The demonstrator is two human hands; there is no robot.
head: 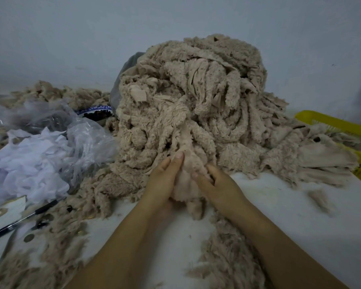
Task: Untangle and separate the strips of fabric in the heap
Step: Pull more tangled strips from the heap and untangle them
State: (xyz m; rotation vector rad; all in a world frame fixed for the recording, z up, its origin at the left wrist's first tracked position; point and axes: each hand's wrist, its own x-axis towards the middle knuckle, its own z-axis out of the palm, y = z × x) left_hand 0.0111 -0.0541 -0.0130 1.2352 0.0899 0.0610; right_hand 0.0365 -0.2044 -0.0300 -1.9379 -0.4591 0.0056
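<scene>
A yellow slatted plastic basket [329, 122] was set far to the right of the right hand [219, 184], at the right edge of the white bench [279, 215]. Its inside was hidden, and flat beige strips were draped over its near rim. To the left of the left hand [163, 182], a crumpled clear plastic bag [86, 138] was spread open, and thin white gauzy scraps [29, 163] were heaped in it and in front of it. Beyond the bag, a bowl with a blue-and-white rim [96, 112] was half hidden against the heap; small dark pieces were held in it, too small to be identified.

The heap of beige fleecy fabric strips [196, 97] was piled directly beyond both hands, against the grey wall. One beige fleecy strip [186, 182] ran out from the heap's near foot and was gripped between the two hands. The left hand's fingers were curled round its left side with the thumb laid up along it, and the right hand's fingers were pinched into its right side. The strip's lower end was laid on the bench between the wrists.

Open bench was found to the right of the right hand, where a small loose tuft of beige fluff [319, 198] was lying well apart from the heap. A narrower bare patch was seen between the forearms. To the left of the left forearm, loose beige strips were spread towards the near edge, and a black pen [23, 217] was laid beside them.
</scene>
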